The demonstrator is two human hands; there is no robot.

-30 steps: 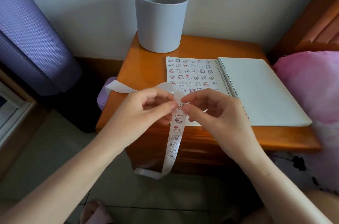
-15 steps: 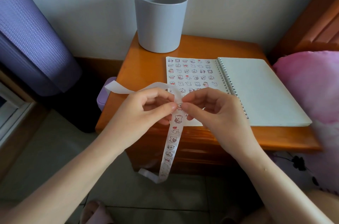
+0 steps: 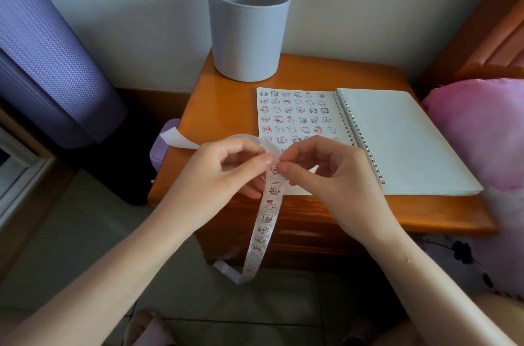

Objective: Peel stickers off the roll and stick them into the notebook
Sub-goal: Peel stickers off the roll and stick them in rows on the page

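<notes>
Head view puts the grip at the centre: thumb and forefinger of the left hand (image 3: pixel 224 175) pinch the strip (image 3: pixel 265 226) at its top bend. Thumb and forefinger of the right hand (image 3: pixel 320 172) meet them tip to tip on the sticker (image 3: pixel 274 168) just under that bend. Whether its edge has lifted off the backing is too small to tell. Both pinches are narrow, and the other fingers curl loosely with nothing in them. From the grip the strip's long axis drops almost straight down toward the floor (image 3: pixel 85 232), past the front edge of the surface (image 3: pixel 226 118), and its printed face is turned to the camera. The spent tail (image 3: pixel 173 138) arcs the other way, up over the left hand and out to the left. The notebook (image 3: pixel 397 141) lies open and flat on the surface, beyond the grip and to its right, with its spiral running away from the person. Its left page (image 3: pixel 297 116) is filled with rows of stickers down to where the hands cover it. The next free spot is likely just behind and below the fingertips, though the hands hide it. The right hand is the nearer one to that page and is the one on the sticker, so I judge the coming move to be a short peel away from the strip. A small carry forward and down onto the page would follow, with the left hand keeping the strip taut. A grey pot (image 3: pixel 248 33) stands at the back of the surface, well apart.
</notes>
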